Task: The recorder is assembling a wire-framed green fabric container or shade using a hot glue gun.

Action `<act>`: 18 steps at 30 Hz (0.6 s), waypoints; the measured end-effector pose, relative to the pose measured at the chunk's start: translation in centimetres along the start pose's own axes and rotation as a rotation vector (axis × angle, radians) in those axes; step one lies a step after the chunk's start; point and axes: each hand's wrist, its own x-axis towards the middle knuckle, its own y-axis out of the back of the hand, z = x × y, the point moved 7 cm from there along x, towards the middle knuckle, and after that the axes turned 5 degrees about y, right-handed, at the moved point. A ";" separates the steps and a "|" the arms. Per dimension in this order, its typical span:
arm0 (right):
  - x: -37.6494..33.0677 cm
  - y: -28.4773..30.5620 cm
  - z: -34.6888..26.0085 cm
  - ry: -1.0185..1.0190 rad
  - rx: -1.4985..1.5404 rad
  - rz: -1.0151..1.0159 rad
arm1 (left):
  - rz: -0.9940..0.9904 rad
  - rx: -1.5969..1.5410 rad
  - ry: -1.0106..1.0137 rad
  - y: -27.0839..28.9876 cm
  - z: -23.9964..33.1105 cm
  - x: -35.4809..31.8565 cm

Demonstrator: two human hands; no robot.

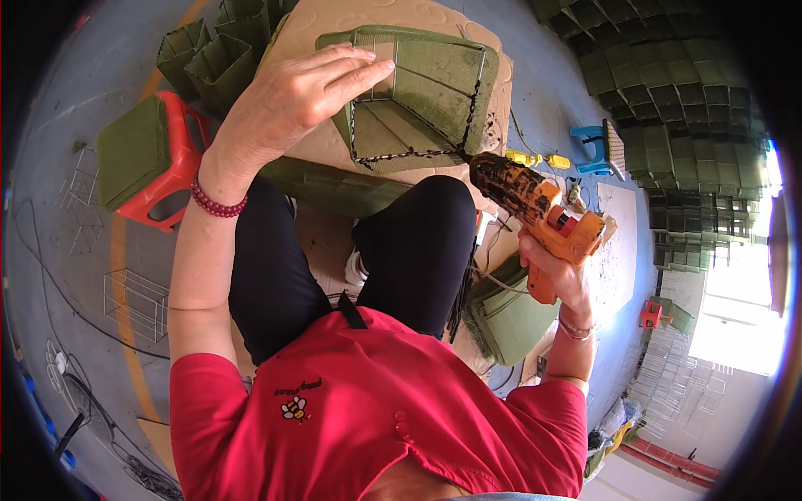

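A green fabric box [434, 71] lies in front of me, with a thin metal wire frame [418, 32] set inside its rim. Lumpy black glue [401, 155] runs along the near, left and right parts of the frame. My left hand [313, 90] is over the box's left side, fingers stretched out, holding nothing; whether the fingertips touch the frame I cannot tell. My right hand [558, 271] is wrapped round the handle of an orange glue gun [576, 230] smeared with black. Its tip is close to the frame's near right corner.
A brown padded work surface [309, 29] lies under the box. At left are a red stool [171, 179] with a green top and wire frames [134, 301] on the floor. Many green boxes [668, 108] are stacked at far right. A blue stool [595, 150] stands beyond the gun.
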 end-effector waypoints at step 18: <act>-0.1 0.2 0.0 -0.020 -0.167 0.070 | 0.032 0.012 -0.027 -0.1 0.1 0.1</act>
